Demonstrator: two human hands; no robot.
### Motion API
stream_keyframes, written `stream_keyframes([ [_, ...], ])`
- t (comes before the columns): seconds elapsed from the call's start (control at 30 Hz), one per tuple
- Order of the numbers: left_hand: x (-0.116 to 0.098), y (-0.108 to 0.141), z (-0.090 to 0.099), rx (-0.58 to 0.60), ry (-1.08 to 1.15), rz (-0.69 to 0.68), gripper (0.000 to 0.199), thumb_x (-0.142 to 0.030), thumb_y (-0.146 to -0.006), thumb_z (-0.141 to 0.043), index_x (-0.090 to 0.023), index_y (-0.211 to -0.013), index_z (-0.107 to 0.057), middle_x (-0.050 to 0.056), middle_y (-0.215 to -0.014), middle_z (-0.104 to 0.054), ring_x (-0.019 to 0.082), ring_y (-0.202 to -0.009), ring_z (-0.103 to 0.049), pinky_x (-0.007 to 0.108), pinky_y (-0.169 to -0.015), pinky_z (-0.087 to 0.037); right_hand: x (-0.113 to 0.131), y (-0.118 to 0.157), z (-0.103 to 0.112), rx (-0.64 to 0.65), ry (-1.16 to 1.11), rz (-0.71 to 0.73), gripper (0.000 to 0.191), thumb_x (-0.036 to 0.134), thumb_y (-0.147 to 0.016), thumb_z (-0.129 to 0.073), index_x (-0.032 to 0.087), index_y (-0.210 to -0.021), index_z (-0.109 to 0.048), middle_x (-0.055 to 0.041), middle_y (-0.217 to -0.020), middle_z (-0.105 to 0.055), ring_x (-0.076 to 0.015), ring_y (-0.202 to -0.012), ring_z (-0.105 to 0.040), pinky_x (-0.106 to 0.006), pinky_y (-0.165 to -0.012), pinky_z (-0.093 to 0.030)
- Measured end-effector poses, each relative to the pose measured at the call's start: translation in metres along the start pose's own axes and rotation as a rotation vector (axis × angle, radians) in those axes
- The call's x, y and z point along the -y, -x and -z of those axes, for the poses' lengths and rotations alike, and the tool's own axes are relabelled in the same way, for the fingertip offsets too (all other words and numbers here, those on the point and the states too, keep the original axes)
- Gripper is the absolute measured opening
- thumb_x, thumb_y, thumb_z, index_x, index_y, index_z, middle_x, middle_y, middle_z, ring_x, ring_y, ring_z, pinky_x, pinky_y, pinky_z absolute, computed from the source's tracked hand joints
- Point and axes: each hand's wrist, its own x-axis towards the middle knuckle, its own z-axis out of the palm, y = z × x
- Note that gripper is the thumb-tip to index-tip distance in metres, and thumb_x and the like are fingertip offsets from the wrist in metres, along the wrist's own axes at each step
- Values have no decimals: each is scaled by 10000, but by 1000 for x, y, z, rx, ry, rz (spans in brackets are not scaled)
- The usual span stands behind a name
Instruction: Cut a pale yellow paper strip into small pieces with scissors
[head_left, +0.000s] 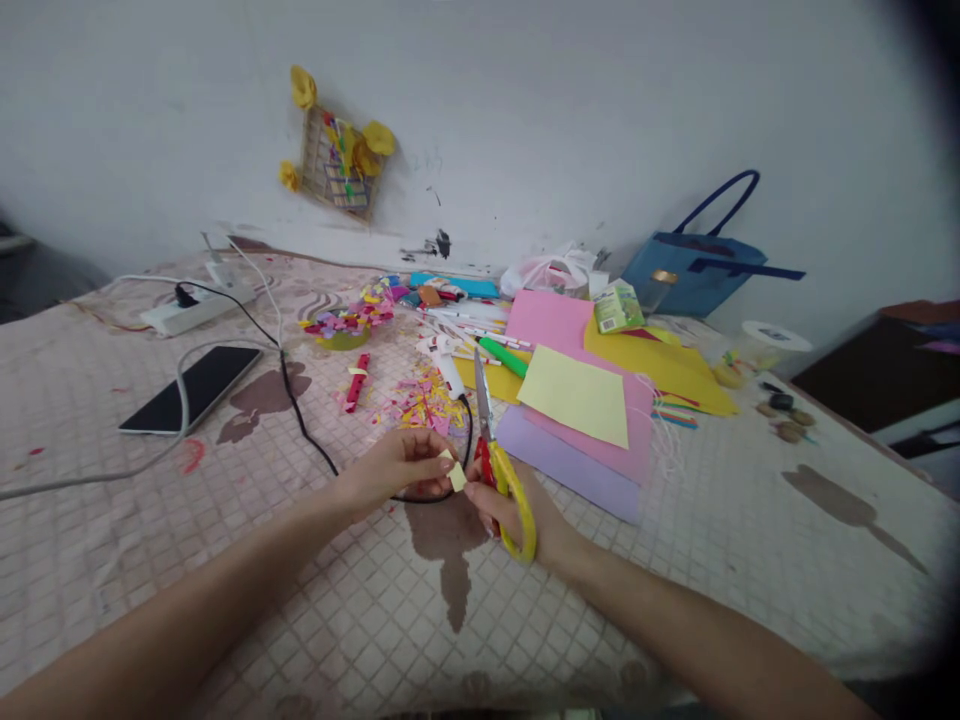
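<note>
A small piece of pale yellow paper [457,477] is pinched in my left hand [409,465], between thumb and fingertips. My right hand [517,510] is closed around scissors [511,490] with yellow and red handles, their blades pointing up and away from me. The fingertips of my right hand are at the paper's right edge. Just beyond my hands lie a white glue gun [444,365] and a heap of pink and yellow paper scraps [427,402]. To the right, a pale yellow sheet [576,393] rests on pink and purple sheets [574,465].
A tablet or phone [191,388] and a power strip [199,308] with cables lie left. A black cord [298,415] runs under my hands. A red strip [358,383], a green marker [502,356], a blue bag [690,270] and a clear tub [769,345] are farther back.
</note>
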Motion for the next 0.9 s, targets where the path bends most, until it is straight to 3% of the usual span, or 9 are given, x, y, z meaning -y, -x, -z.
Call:
stream_keyframes([
  [0.2,-3,-1,3,-131,-184,-86,344,-330,-679,-700,-166,-965,-602,69,-961,-642,78,-505,-553,196,-431,-420,-4,-6,2,-3,-374,-16,175,304,-668,-587,181,-704,-468,109,-356,-404,-55,-290,-348,-175,-327,-277],
  [0.37,-5,4,-4,-21,-66,-46,251,-312,-712,-681,-161,-907,-636,-15,-602,-584,52,-451,-465,150,-401,-325,-2,-8,2,82,-543,-57,186,283,-654,-619,179,-693,-471,110,-377,-389,-45,-293,-325,-177,-328,-280],
  [0.47,-5,6,-7,48,17,-22,170,-298,-718,-680,-156,-806,-648,-12,-626,-590,43,-479,-463,145,-417,-315,-2,-8,3,129,-573,-86,177,278,-654,-616,167,-646,-478,101,-380,-376,-38,-303,-315,-177,-335,-278],
  [0.63,-4,6,-7,67,42,-6,185,-308,-710,-688,-137,-771,-648,11,-703,-618,47,-521,-487,158,-450,-349,0,-9,3,192,-577,-121,198,294,-613,-624,167,-609,-473,96,-358,-368,-43,-297,-309,-181,-328,-274],
  [0.9,-5,6,-8,76,49,21,193,-296,-712,-688,-129,-779,-621,-6,-651,-606,48,-512,-491,161,-459,-359,3,-6,2,168,-558,-129,208,290,-609,-628,168,-584,-461,92,-370,-364,-42,-304,-308,-177,-329,-281],
])
